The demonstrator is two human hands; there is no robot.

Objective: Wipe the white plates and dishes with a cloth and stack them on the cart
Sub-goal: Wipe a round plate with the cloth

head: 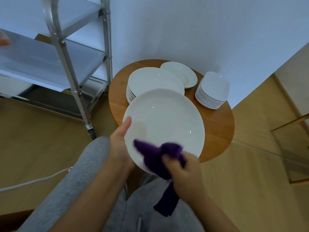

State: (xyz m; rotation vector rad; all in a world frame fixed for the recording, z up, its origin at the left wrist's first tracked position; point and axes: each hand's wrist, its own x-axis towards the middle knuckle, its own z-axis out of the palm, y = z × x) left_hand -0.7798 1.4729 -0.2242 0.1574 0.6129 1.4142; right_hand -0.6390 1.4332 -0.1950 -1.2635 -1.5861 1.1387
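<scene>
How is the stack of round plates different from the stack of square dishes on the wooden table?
The stack of round plates is wider, with circular rims; the stack of square dishes is narrower, with rounded corners. The round stack stands nearer the cart, the square stack on the side away from it. The held plate partly hides the round stack; the square stack shows whole. Both are white and rest on the table.

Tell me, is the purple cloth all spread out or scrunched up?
Scrunched up. The right hand grips the purple cloth bunched against the plate, one end dangling below.

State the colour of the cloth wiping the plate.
Dark purple cloth, held by the right hand; head view.
</scene>
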